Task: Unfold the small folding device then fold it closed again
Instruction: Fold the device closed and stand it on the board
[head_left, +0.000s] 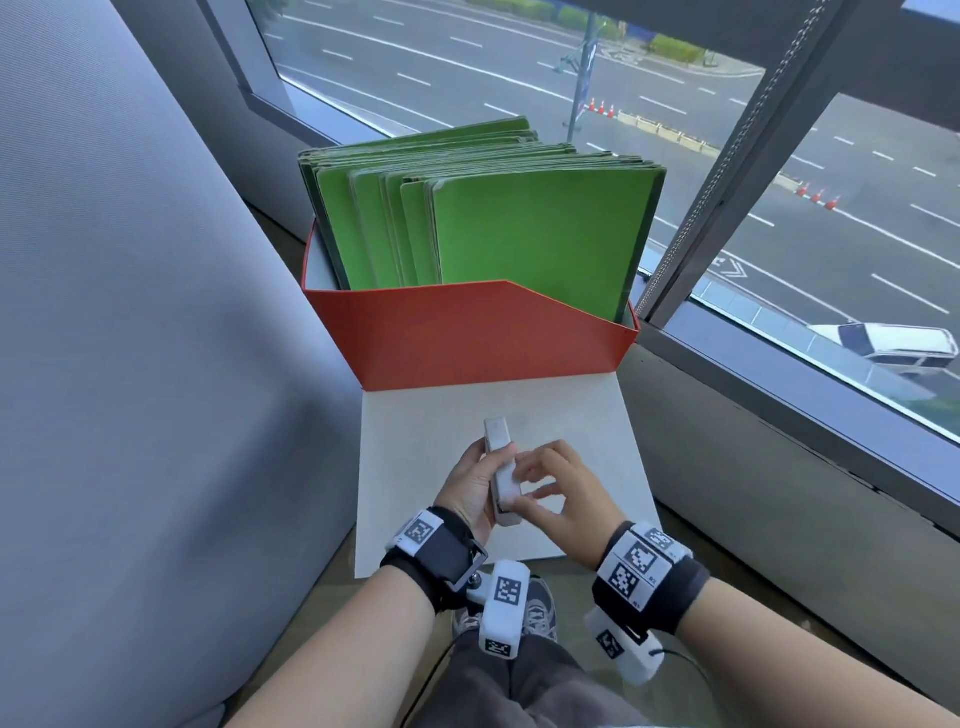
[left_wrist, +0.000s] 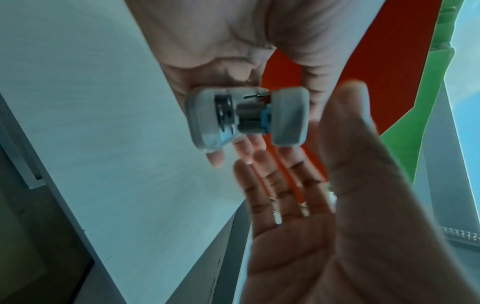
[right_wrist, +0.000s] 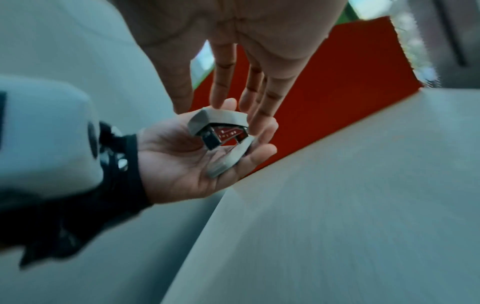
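Observation:
The small white folding device is held above a white board, its long axis pointing away from me. My left hand grips it from the left, thumb and fingers curled round its body. In the left wrist view the device is parted into two white halves, with a metal plug and a blue piece between them. The right wrist view shows the device partly open, with a red circuit board inside. My right hand reaches in from the right with straight fingers, whose tips touch the device's upper half.
A white board lies flat under my hands. Behind it stands a red box packed with green folders. A grey padded wall rises on the left, and a window ledge runs along the right.

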